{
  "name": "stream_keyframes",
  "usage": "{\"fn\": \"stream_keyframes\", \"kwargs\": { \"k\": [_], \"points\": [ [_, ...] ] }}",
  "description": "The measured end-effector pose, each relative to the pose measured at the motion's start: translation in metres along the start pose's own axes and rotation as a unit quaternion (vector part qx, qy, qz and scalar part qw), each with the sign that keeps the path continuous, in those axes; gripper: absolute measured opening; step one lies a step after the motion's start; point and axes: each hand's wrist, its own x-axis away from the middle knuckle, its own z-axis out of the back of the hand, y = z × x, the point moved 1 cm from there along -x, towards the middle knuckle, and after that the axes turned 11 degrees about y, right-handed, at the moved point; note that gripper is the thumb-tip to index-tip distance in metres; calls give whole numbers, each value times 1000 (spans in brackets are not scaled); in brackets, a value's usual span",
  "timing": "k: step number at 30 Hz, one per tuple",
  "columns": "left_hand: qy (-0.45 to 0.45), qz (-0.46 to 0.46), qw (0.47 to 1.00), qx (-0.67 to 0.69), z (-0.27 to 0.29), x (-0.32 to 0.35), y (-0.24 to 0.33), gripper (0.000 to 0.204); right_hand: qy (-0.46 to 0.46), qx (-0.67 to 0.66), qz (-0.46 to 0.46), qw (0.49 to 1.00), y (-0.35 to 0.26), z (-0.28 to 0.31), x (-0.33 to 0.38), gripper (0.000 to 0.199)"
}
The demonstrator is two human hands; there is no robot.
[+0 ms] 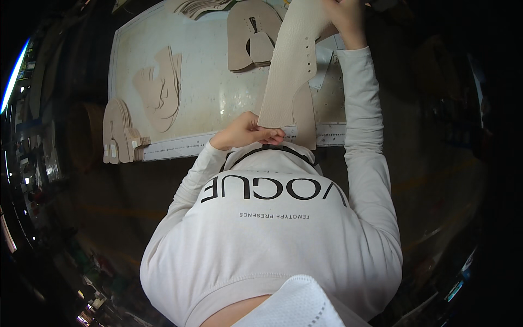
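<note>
We take this for a shoe-making or leather-goods workshop. A pale, scuffed cutting mat covers the tabletop, with a printed scale along its near edge. On it we see stacks of tan die-cut pieces, shaped like shoe upper parts, and more stacks further back. Small cut tabs lie piled at the mat's left corner. We note dim surroundings, cluttered at the left, with strip lighting.
</note>
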Motion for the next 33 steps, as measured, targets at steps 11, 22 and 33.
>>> {"fn": "stream_keyframes", "kwargs": {
  "k": [11, 22, 33],
  "points": [
    [125, -282, 946, 103, 49, -32, 77, 51, -203, -155, -16, 967, -64, -13, 59, 17],
    [-53, -94, 745, 658, 37, -46, 43, 41, -221, 248, 180, 926, -67, 18, 117, 55],
    [201, 53, 898, 388, 2, -15, 53, 56, -98, -35, -135, 985, -40, 42, 144, 38]
  ]
}}
